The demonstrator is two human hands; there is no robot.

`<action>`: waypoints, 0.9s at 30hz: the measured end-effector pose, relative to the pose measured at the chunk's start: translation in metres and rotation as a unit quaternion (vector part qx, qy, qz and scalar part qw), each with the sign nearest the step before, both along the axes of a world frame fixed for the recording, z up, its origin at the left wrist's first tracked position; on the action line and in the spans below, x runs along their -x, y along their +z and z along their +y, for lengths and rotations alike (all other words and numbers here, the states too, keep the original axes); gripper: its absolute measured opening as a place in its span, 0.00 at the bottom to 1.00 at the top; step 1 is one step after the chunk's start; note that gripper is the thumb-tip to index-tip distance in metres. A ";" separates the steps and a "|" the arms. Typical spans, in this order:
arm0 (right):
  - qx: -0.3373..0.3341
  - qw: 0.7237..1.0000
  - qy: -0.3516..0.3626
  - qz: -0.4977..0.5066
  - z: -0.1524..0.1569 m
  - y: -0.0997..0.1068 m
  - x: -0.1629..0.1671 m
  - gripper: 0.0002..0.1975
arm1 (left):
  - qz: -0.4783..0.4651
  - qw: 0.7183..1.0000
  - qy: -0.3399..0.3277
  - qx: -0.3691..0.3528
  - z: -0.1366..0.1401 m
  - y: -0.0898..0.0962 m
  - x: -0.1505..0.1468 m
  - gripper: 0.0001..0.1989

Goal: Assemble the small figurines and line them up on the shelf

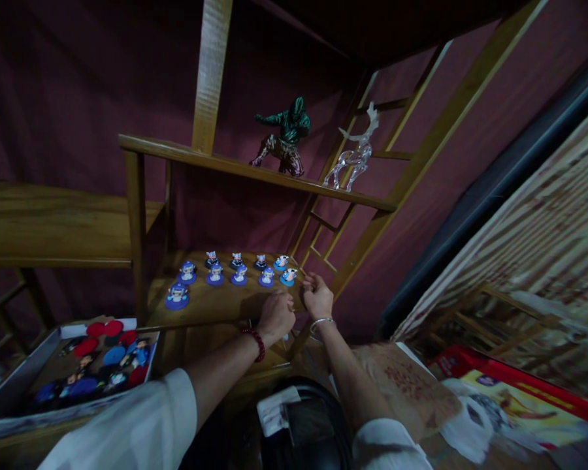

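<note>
A person's bare hands meet over the front right corner of a low wooden shelf (215, 304), where ten small figurines (239, 275) stand on round bases. Most are gathered along the back half of the board; one, on a purple base (177, 304), sits forward of the rest near the left end. A strip of bare wood runs between the front row and the front edge, widest in the middle. Posts bound the left end, and a wooden lattice (327, 247) closes off the right. Overhead, the upper shelf (176, 153) caps the space; a dark green figure (290, 127) and a clear deer (351, 160) stand near its front edge.

The left hand (276, 316), below a red bead bracelet, reaches over the front edge with its knuckles up and fingers curled inward. The right hand (318, 295), a bangle at its wrist, is raised beside the right end, fingers bent toward the nearest blue-based figurine (288, 277). The hands are close together; whether either pinches anything cannot be told. At lower left, a shallow box (10, 427) holds more figurines and red discs.
</note>
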State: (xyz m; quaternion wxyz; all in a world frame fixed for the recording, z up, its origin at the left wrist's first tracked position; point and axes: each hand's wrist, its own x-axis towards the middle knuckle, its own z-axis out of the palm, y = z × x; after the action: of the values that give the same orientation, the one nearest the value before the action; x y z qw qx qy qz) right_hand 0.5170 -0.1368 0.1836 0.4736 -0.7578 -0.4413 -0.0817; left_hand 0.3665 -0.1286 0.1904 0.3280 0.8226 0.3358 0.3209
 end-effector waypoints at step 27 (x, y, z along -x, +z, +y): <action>-0.057 0.998 0.015 0.002 -0.042 -0.024 0.078 0.18 | -0.024 1.000 0.013 0.015 -0.037 0.000 0.065 0.16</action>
State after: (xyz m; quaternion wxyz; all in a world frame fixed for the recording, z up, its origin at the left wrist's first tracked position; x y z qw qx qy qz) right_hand 0.4387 -0.1785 0.1601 0.5176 -0.7234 -0.4462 -0.0983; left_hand 0.3012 -0.1656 0.1901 0.3443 0.8051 0.3433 0.3397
